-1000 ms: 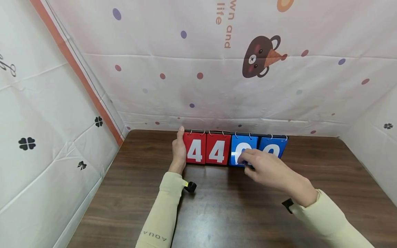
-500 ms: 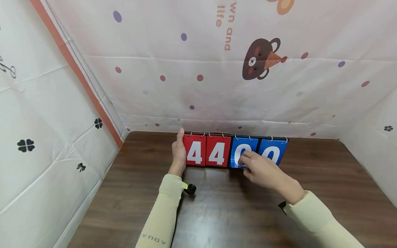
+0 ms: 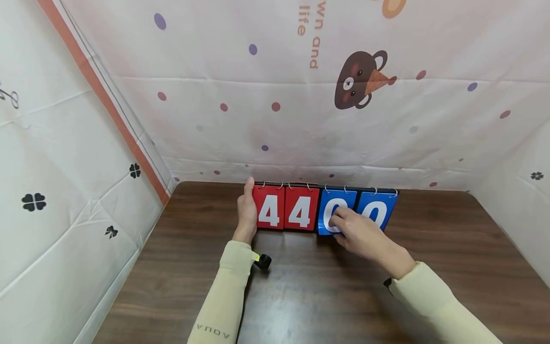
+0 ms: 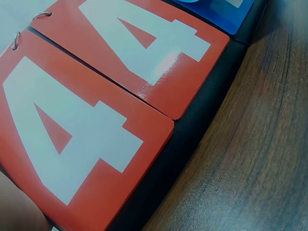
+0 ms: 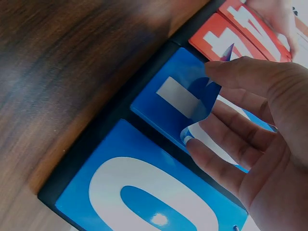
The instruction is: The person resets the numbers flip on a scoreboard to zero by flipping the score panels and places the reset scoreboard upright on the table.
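Left hand (image 3: 247, 210) holds the scoreboard (image 4: 175, 149); right hand (image 3: 361, 234), now swung left, pinches up a blue card (image 3: 328, 204), partly baring another card (image 5: 150, 106).

- The right hand (image 5: 269, 154) reaches in from the right edge, its thumb (image 5: 243, 74) on one face of a raised blue card (image 5: 206, 138) and its fingers spread along the other.
- That card bends in the grip, part of a white figure showing between the fingers.
- Beneath it I see a second blue card (image 5: 180, 98) with a white bar.
- Just beside, nearer the bottom, lies a blue card with a white zero (image 5: 149, 185), cut off by the frame.
- Two red cards (image 5: 214, 36) with white figures sit beyond, another hand (image 5: 279, 19) touching the far one.
- The flip scoreboard's black backing (image 5: 120, 103) borders the wooden table (image 5: 82, 72).
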Tool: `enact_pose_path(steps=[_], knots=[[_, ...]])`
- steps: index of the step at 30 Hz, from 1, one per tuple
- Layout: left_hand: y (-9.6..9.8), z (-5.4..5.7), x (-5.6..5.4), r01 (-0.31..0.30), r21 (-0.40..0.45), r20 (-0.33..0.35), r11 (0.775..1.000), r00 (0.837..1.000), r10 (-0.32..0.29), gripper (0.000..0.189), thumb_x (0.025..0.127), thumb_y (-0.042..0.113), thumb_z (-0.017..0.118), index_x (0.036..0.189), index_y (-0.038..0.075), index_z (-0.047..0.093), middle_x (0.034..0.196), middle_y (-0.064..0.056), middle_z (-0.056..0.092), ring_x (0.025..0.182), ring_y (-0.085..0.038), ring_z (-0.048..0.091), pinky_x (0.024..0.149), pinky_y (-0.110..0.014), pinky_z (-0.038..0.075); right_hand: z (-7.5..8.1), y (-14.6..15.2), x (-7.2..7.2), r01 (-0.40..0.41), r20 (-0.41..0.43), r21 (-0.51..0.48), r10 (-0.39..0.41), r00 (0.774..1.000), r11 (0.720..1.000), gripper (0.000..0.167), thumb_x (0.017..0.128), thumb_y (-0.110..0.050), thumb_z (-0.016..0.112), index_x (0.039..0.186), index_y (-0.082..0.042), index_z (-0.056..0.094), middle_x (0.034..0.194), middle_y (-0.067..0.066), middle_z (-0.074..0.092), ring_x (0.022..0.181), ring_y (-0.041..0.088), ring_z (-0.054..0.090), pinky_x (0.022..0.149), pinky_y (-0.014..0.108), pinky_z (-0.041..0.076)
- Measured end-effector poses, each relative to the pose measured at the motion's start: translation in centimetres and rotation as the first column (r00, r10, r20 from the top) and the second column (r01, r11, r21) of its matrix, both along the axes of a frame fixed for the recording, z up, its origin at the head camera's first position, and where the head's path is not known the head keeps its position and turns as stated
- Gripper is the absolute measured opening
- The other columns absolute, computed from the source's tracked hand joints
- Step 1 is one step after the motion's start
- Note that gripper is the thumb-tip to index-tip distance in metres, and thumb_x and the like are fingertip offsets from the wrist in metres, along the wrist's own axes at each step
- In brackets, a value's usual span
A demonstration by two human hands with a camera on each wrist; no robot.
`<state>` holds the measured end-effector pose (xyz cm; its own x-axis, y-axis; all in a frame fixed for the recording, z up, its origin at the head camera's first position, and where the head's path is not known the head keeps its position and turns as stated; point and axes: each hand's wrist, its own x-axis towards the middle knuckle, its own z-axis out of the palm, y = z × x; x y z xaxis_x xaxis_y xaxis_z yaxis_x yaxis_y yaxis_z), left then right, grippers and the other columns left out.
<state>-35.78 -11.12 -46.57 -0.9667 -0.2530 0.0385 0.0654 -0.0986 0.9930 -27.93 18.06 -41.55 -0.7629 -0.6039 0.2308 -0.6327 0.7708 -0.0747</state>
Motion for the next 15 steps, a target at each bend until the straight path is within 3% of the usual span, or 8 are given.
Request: enact_pose_path(steps=[15], knots=[[0.1, 0.2, 0.0, 0.001, 0.018, -0.002, 1.0, 1.0, -0.001, 0.062, 0.102, 0.07, 0.046, 0.102, 0.012, 0.07, 0.099, -0.005, 0.07, 0.09, -0.018, 0.064, 0.085, -0.036, 0.051, -1.4, 0.2, -0.7, 0.008, -0.039, -0.004, -0.008, 0.999, 1.0, 0.041, 0.076, -0.007, 0.096, 0.111, -0.005, 0.075, 0.105, 0.011, 0.062, 0.092, 0.023, 0.063, 0.082, 0.04, 0.062]])
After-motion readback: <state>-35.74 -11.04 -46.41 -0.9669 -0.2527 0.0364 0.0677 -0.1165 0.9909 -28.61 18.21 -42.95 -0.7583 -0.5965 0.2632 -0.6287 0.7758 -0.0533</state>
